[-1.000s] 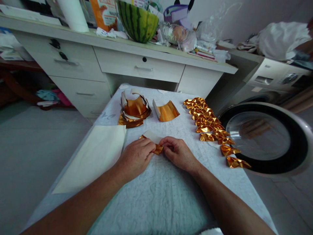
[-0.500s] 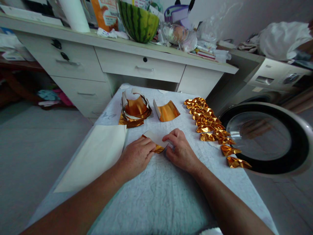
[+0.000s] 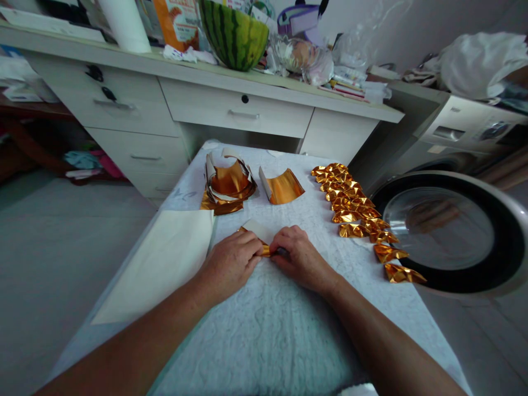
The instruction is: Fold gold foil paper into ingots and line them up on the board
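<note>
A sheet of gold foil paper (image 3: 256, 227), white on its back, lies partly folded on the cloth-covered table, with a narrow gold strip along its near edge. My left hand (image 3: 237, 258) is closed on the left part of that edge. At the right end, my right hand (image 3: 297, 254) pinches the same edge, its fingers hiding the corner. Behind them sit a curled stack of gold paper (image 3: 230, 184) and a single curved gold sheet (image 3: 284, 187). Folded gold foil pieces (image 3: 350, 209) form overlapping rows to the right.
A large cream paper sheet (image 3: 160, 264) lies left of my hands. Beyond the table stands a white desk (image 3: 243, 114) holding a cut watermelon (image 3: 233, 36) and plastic bags. An open washing machine door (image 3: 445, 231) is close to the table's right edge.
My right hand has come down and closed onto the right end of the gold paper's edge. My left hand has stayed in place.
</note>
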The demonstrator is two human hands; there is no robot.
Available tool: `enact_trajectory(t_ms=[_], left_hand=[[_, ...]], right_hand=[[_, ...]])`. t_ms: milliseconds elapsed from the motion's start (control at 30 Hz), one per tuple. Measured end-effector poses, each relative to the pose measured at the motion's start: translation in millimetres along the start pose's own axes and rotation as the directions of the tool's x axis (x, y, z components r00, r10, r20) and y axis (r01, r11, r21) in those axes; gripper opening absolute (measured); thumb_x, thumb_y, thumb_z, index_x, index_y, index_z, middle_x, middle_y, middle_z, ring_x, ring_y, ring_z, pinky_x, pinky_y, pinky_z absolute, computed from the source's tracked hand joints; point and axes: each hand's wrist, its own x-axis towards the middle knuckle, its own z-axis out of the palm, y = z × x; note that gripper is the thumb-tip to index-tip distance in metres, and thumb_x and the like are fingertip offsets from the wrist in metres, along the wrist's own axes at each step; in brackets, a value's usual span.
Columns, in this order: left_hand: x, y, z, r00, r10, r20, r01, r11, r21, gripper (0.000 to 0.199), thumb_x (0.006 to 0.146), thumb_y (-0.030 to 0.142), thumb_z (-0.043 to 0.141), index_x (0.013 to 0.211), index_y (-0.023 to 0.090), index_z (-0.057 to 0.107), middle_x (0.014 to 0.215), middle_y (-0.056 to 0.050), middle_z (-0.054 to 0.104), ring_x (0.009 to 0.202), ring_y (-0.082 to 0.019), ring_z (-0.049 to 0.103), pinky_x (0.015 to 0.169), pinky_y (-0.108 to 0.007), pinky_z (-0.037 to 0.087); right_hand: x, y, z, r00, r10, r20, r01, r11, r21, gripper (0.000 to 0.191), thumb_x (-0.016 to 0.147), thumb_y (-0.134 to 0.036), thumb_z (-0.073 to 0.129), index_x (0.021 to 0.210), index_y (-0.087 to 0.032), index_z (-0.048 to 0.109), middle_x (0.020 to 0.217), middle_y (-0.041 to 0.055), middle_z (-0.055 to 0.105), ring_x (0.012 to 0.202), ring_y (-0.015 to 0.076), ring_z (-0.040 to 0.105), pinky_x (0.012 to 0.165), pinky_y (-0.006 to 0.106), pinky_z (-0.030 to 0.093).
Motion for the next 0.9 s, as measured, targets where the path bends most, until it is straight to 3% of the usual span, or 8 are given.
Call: enact_trajectory(t_ms=[333,533,900], left_hand=[[-1.3,-2.1,0.8,1.0,-0.018,-0.005,0.018,1.0,-0.021,0.012,0.087,0.011,0.053,0.079,0.018,0.058,0.089,-0.004,0.058,0.088,-0.02,0.054,0.079,-0.034,0.046],[-0.7,-3.9,2.3,1.0,-0.003,-0.026,0.001,0.998,-0.063,0.014,0.088,0.012,0.053,0.091,0.02,0.064,0.093,-0.003,0.061,0.092,-0.02,0.055,0.082,-0.035,0.047],[1.9,-2.7,0.4,0.999,-0.036,-0.001,0.036,0.997,-0.068,0.012,0.087,0.011,0.054,0.079,0.018,0.059,0.088,-0.003,0.059,0.089,-0.02,0.054,0.08,-0.034,0.045]], right_hand=[[-0.3,0.4,-0.6,1.0,-0.02,-0.006,0.02,1.0,0.014,0.01,0.079,-0.01,0.067,0.083,-0.02,0.066,0.089,0.0026,0.064,0.09,0.0191,0.053,0.082,0.034,0.036],[0.4,3.1,1.5,0.999,-0.035,-0.017,0.035,0.999,0.022,0.008,0.084,-0.013,0.065,0.08,-0.02,0.067,0.087,0.0026,0.064,0.09,0.0186,0.054,0.082,0.034,0.036],[0.4,2.9,0.8,1.0,-0.016,-0.007,0.016,1.0,0.017,0.009,0.083,-0.011,0.064,0.081,-0.02,0.066,0.088,0.0025,0.064,0.09,0.0188,0.054,0.083,0.034,0.036]])
